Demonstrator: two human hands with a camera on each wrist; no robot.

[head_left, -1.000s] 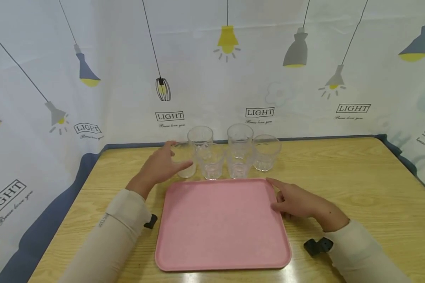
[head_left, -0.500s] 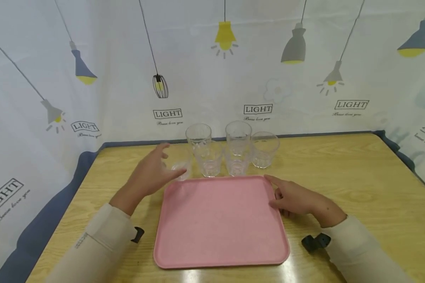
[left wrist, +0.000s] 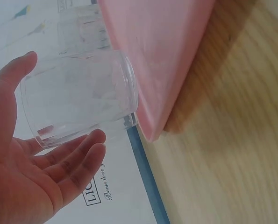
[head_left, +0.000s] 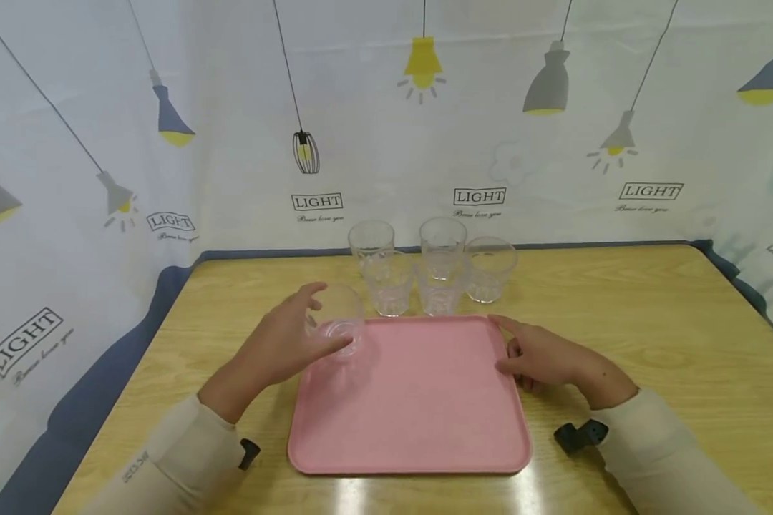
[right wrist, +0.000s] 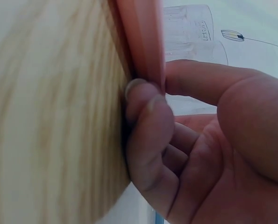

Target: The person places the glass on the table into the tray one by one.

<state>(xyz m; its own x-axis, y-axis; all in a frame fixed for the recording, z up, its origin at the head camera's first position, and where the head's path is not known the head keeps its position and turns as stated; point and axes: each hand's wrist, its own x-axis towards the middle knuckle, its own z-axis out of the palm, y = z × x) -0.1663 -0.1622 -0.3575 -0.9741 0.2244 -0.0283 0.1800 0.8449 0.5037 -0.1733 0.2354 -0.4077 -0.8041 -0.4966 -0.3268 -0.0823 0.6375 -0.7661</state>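
Note:
My left hand (head_left: pixel 273 343) grips a clear drinking glass (head_left: pixel 340 304) between thumb and fingers at the far left corner of a pink tray (head_left: pixel 419 400). In the left wrist view the glass (left wrist: pixel 78 98) has its base close over the tray's corner (left wrist: pixel 153 112), and the fingers (left wrist: pixel 82 175) curve along its side. My right hand (head_left: pixel 544 355) pinches the tray's right edge near the far corner. The right wrist view shows the thumb (right wrist: pixel 199 79) on the rim and curled fingers (right wrist: pixel 150 130) underneath, close to the wooden table.
Behind the tray stand several more clear glasses (head_left: pixel 389 290), grouped in two rows, with one (head_left: pixel 489 268) at the right end. A white curtain (head_left: pixel 386 136) printed with lamps hangs along the back of the wooden table (head_left: pixel 638 322).
My left hand has brought the leftmost glass away from the group, toward me and over the tray's far left corner. My right hand has kept its hold on the tray.

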